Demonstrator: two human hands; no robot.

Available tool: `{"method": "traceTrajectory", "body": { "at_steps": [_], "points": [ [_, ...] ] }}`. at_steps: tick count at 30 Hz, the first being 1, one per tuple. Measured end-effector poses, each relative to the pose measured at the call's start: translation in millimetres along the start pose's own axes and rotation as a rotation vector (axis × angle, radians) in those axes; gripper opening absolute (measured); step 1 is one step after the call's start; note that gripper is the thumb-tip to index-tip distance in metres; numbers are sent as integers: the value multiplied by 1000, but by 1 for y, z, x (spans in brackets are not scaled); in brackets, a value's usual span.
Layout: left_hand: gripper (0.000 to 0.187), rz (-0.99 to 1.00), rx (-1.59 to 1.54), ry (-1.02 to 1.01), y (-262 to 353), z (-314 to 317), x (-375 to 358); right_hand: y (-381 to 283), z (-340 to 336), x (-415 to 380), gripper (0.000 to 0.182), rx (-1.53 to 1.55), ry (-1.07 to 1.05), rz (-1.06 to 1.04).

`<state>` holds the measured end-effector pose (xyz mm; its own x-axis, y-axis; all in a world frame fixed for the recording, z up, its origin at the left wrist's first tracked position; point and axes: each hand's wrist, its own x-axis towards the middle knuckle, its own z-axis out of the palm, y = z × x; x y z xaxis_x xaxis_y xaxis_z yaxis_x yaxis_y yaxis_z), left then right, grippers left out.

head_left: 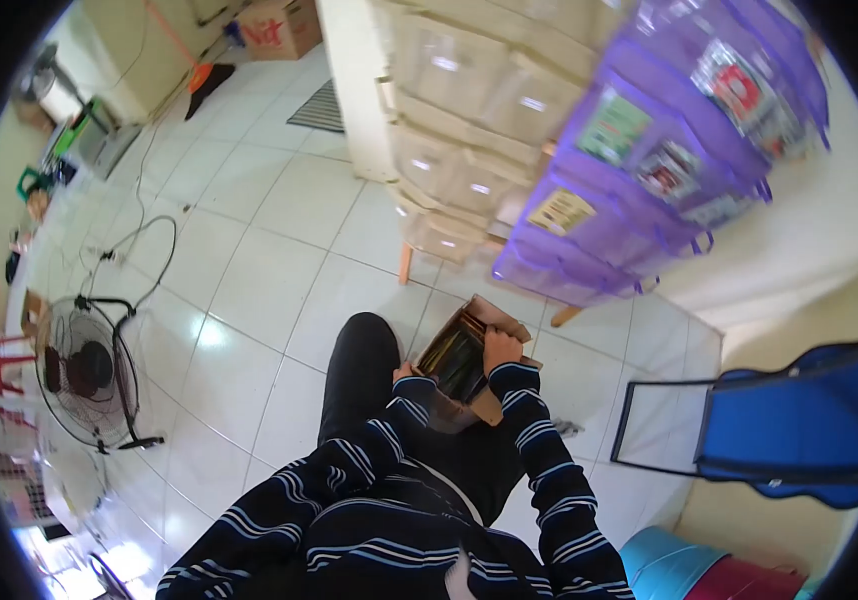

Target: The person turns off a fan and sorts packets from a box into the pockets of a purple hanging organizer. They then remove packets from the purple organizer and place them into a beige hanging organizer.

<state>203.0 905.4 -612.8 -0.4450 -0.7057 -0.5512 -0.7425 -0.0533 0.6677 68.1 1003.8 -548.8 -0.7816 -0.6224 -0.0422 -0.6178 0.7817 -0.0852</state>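
Tiled floor; cardboard box hides left hand fingers.

Lighting: bright, even daylight. Glare: white patches on the tiled floor at lower left, highlights blown out. Shadows: soft, faint beneath the standing fan. Distortion: strong fisheye curvature, black vignette at corners. Blur: purple drawers were slightly smeared.

One open box, two hands on it, one fan, one blue chair, and one carton on the floor.
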Motion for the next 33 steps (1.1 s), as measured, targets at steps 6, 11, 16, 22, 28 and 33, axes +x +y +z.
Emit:
{"method": "traceTrajectory", "body": {
  "at_steps": [6, 11, 16, 22, 28, 33],
  "points": [
    [55, -141, 220, -285, 19, -20, 8, -17, -3, 19, 8, -131, -169, 40],
    [53, -70, 329, -345, 8, -10, 22, -14, -6, 21, 6, -161, -112, -19],
    [53, -24, 391, -430, 19, -37, 23, -15, -52, 31, 7, 54, 50, -159],
    [66, 129, 502, -629, 73, -96, 8, 3, -190, 9, 15, 329, -62, -127],
    [79, 835, -665, -950, 123, -112, -9, -6, -244, -5, 13, 979, -217, -92],
    [43, 177, -1138, -1223, 139, -124, -37, 5, -197, 10, 18, 1285, -131, -19]
  ]
}}
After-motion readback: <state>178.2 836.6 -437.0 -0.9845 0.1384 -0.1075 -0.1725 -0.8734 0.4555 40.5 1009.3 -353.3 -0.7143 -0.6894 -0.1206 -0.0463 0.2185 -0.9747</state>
